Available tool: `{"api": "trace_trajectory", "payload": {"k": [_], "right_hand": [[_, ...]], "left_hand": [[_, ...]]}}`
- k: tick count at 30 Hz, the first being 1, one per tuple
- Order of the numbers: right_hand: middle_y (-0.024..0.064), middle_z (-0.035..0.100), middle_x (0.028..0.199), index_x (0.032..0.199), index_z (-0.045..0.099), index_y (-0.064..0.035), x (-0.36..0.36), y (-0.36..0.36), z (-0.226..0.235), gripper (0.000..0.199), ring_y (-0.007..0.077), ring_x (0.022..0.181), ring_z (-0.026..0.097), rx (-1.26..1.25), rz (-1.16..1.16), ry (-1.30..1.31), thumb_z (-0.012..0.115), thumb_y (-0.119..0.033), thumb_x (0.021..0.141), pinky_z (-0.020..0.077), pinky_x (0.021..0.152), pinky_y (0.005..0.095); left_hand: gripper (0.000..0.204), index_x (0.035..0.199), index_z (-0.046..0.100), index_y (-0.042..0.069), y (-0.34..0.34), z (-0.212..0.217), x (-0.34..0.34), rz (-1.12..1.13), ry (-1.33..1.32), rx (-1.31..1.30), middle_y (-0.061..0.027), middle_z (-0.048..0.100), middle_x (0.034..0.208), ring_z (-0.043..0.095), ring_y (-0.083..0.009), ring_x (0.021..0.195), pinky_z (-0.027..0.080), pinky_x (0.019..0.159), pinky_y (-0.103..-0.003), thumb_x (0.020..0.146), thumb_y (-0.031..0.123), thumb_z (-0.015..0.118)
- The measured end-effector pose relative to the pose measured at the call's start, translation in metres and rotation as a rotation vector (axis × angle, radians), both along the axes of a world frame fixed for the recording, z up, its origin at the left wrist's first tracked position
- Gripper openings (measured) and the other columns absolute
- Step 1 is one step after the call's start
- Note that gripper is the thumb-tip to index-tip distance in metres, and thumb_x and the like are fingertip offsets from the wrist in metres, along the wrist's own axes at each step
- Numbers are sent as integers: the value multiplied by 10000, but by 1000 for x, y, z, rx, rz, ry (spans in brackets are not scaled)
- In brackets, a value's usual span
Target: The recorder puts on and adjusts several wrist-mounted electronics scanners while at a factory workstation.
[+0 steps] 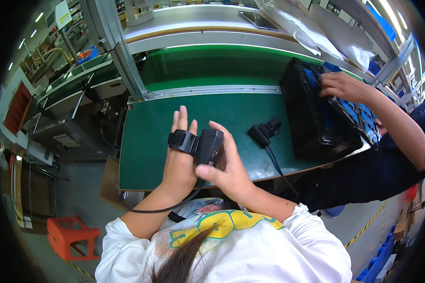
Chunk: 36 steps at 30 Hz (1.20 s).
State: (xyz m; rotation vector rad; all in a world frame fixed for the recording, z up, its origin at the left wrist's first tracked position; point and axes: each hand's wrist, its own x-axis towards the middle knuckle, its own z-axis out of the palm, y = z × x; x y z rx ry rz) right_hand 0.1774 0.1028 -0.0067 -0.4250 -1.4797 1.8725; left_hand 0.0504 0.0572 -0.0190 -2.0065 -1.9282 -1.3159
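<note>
A black strap (pixel 181 140) runs across the fingers of my left hand (pixel 178 166), whose fingers stretch out flat and open. Fixed to that strap is a black box-shaped device (pixel 209 147), with a cable (pixel 167 209) trailing over my left forearm. My right hand (pixel 230 172) is closed on the device, thumb on its near end and fingers along its right side. A similar black strapped device (pixel 260 136) lies on the green table (pixel 148 141) to the right, its cable hanging over the near edge.
A black crate (pixel 303 127) with blue inserts stands at the table's right, where another person's hand (pixel 347 87) reaches in. A metal post (pixel 115 42) rises at the back left. Above the far edge is a shelf (pixel 189 21). An orange stool (pixel 71 236) stands on the floor at left.
</note>
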Motion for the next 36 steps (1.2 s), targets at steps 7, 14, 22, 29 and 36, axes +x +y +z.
{"api": "trace_trajectory", "payload": {"k": [7, 14, 22, 29, 36], "right_hand": [[76, 402, 1038, 1193, 286, -61, 4, 7, -1, 616, 137, 938, 445, -66, -3, 34, 641, -18, 691, 399, 818, 284], [61, 433, 973, 1141, 314, -35, 5, 2, -12, 604, 120, 862, 466, 227, -149, -65, 672, -53, 655, 412, 775, 266], [41, 459, 961, 1108, 375, -25, 1, 5, -16, 609, 115, 887, 467, 104, -59, 0, 753, -189, 660, 397, 814, 279], [30, 486, 929, 991, 487, -11, -6, 18, -27, 414, 92, 821, 454, 333, 29, 71, 702, -253, 732, 396, 740, 252], [7, 485, 813, 894, 519, -10, -5, -1, -4, 191, 59, 685, 423, 113, 70, 39, 594, -174, 831, 372, 619, 203]], "left_hand": [[618, 1321, 313, 42, 7, 4, -6, -65, 160, 5, -195, 107, 1432, 148, -392, 1307, 215, 1032, -461, 746, 7, 536], [653, 1341, 243, 26, 6, 10, -9, -186, 165, -28, -207, 115, 1424, 191, -392, 1291, 263, 1017, -441, 748, -27, 511], [629, 1352, 247, 51, 8, -4, -12, -257, -72, -34, -180, 151, 1426, 225, -372, 1285, 262, 1022, -411, 784, 4, 514], [516, 1301, 360, 35, 11, 1, -16, -238, -540, -12, -160, 247, 1401, 342, -292, 1246, 319, 994, -333, 812, 29, 528], [442, 1271, 414, 22, 12, 17, -3, -424, -1221, 105, -96, 500, 1135, 514, -78, 853, 438, 706, -200, 855, 99, 543]]}}
